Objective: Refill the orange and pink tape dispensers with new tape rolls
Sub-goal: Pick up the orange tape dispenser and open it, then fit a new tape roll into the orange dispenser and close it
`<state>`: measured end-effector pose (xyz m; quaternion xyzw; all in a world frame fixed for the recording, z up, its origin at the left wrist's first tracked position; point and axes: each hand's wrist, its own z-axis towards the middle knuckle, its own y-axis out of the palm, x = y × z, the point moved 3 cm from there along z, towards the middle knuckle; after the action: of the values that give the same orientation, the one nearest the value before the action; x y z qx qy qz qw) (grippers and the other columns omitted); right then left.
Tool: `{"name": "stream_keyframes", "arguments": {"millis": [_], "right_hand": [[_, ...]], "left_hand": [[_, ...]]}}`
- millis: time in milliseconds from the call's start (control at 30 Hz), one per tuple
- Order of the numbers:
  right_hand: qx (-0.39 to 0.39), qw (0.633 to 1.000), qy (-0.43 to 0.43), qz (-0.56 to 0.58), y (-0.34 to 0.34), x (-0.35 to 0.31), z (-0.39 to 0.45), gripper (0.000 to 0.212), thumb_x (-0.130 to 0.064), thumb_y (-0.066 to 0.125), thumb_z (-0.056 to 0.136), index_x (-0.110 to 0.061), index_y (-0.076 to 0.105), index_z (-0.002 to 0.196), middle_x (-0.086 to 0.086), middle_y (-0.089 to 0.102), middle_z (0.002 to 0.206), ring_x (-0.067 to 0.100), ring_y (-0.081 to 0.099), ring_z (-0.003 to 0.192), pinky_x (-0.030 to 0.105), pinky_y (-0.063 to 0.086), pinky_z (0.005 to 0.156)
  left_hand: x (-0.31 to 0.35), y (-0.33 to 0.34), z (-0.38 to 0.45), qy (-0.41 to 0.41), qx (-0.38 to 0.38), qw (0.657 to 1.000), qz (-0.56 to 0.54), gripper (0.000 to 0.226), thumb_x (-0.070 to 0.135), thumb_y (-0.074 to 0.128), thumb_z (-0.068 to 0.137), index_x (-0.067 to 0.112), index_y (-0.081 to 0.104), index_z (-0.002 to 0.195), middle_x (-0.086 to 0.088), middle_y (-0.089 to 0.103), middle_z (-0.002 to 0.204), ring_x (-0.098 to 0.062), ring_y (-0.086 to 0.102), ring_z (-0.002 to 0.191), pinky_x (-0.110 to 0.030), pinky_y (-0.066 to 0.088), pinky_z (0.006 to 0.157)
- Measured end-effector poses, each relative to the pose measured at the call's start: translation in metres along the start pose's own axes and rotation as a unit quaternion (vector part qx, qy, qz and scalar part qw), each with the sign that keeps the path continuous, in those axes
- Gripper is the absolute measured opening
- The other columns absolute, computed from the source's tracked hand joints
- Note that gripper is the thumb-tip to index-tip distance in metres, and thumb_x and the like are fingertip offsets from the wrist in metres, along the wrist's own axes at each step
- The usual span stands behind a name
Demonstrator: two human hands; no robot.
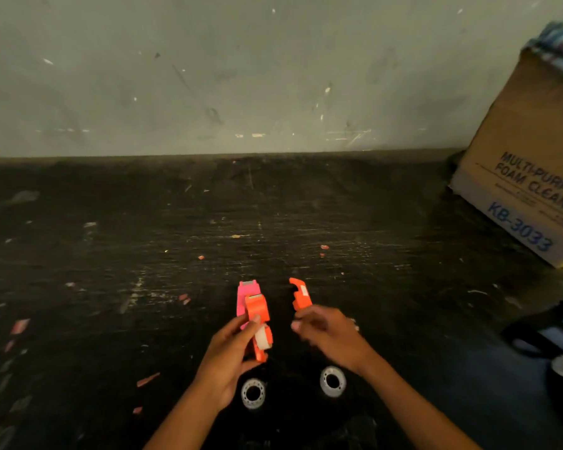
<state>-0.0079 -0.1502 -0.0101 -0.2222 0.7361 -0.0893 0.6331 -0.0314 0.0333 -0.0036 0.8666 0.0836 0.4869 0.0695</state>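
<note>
The left hand (229,355) grips the orange tape dispenser body (258,323), a white roll seated in it, thumb pressed on top; the pink dispenser (245,295) lies just behind. The right hand (330,336) pinches the detached orange cover (300,295). Two clear tape rolls (253,393) (333,381) lie on the dark scuffed table (111,254) beneath the wrists.

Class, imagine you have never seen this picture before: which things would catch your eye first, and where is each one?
The bright orange dispenser body, held in the left hand at lower centre, with the pink dispenser right behind it. Next, the separate orange piece at the fingertips of the right hand. Two tape rolls lie on the dark surface below the hands, and a cardboard box stands at far right.
</note>
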Motion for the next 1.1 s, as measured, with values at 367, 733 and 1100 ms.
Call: {"name": "stream_keyframes", "arguments": {"millis": [367,733,1100], "right_hand": [[0.09,0.996,0.009,-0.009,-0.008,0.047,-0.113,0.019,-0.02,0.073,0.081,-0.023,0.064,0.097,0.008,0.071,0.084,0.015,0.065,0.072,0.028,0.055,0.067],[0.088,0.914,0.073,-0.39,-0.038,0.085,-0.079,0.053,-0.044,0.064,0.082,-0.021,0.051,0.127,0.007,0.05,0.13,0.024,0.046,0.12,0.035,0.043,0.101],[0.078,0.984,-0.036,-0.156,-0.006,0.063,-0.056,0.044,-0.021,0.071,0.08,-0.013,0.058,0.121,0.006,0.065,0.117,0.018,0.061,0.107,0.026,0.049,0.092]], "left_hand": [[-0.053,0.029,-0.04,-0.013,-0.038,0.999,0.009,0.022,0.025,0.064,0.085,0.013,0.068,0.103,-0.011,0.072,0.093,-0.021,0.066,0.081,-0.04,0.056,0.072],[-0.063,0.019,-0.053,-0.015,0.038,0.999,0.015,0.05,0.049,0.053,0.087,0.003,0.071,0.092,-0.013,0.071,0.075,-0.019,0.063,0.058,-0.031,0.05,0.058],[-0.06,0.029,-0.051,-0.015,0.066,0.997,-0.044,0.024,0.02,0.056,0.091,0.008,0.063,0.11,-0.015,0.07,0.093,-0.026,0.066,0.081,-0.038,0.053,0.064]]}}
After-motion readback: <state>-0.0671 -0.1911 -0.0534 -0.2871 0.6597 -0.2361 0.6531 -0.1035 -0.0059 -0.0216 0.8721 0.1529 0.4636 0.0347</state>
